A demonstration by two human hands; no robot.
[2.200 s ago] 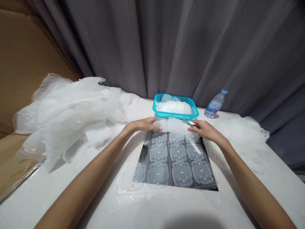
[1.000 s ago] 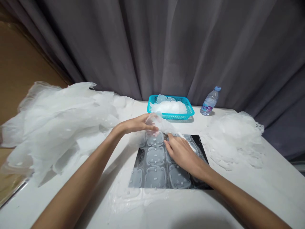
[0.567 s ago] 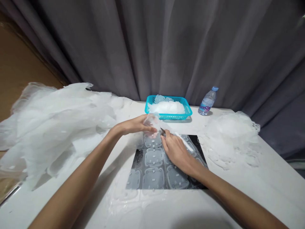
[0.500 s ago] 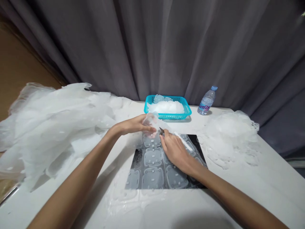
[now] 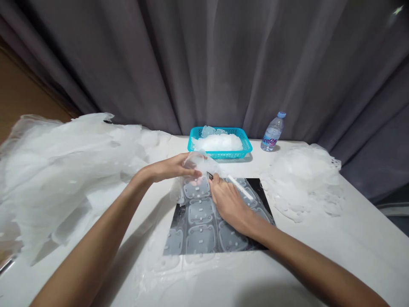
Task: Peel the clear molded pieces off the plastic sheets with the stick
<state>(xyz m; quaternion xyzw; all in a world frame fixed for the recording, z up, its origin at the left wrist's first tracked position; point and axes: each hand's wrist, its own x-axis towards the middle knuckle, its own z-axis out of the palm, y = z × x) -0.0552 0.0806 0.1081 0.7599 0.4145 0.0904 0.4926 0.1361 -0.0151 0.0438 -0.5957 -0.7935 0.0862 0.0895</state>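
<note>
A clear plastic sheet of moulded blister shapes (image 5: 204,221) lies over a black mat (image 5: 258,187) on the white table (image 5: 319,256). My left hand (image 5: 174,166) pinches a lifted piece of clear plastic (image 5: 194,161) at the sheet's far left corner. My right hand (image 5: 225,200) rests on the sheet with its fingers closed round a small dark-tipped tool (image 5: 210,175), whose tip touches the plastic beside my left fingers. A thin white strip (image 5: 240,188) lies just right of my right hand.
A turquoise basket (image 5: 245,147) heaped with clear plastic pieces stands behind the mat. A water bottle (image 5: 272,133) stands to its right. Big heaps of clear plastic sheet fill the left (image 5: 64,170) and the right (image 5: 303,175). Grey curtain (image 5: 223,64) behind.
My right hand came in from the sheet's far right corner to its far left part, meeting my left hand. My left hand lifted the plastic piece. The view has drifted slightly.
</note>
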